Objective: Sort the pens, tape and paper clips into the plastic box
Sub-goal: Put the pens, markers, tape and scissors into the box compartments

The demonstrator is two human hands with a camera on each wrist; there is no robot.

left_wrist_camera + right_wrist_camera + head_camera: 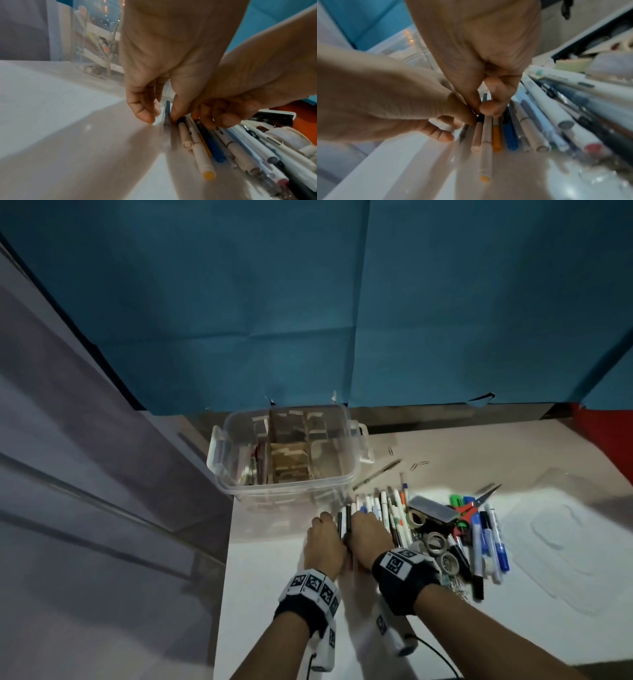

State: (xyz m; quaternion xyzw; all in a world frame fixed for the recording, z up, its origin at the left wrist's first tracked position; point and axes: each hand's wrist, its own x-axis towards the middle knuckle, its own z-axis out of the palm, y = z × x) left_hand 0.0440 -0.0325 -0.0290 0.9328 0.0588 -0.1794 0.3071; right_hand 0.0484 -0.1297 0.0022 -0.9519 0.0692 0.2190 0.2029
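Note:
The clear plastic box (346, 477) with cardboard dividers stands at the back left of the table, some pens in its left section. A heap of pens (388, 508) lies just right of it, with tape rolls (436, 542) beside them and paper clips (419, 465) farther back. Both hands are at the heap's left edge, side by side. My left hand (161, 116) pinches a dark pen (167, 108) between thumb and forefinger. My right hand (485, 108) has its fingers curled over a few pens (488, 129) next to it; the fingertips are partly hidden.
Scissors (479, 498), a green highlighter (456, 500), a grey case (432, 508) and blue markers (493, 539) lie right of the pens. The clear lid (565, 542) lies at the far right. The table's left edge (227, 542) runs close to my left hand.

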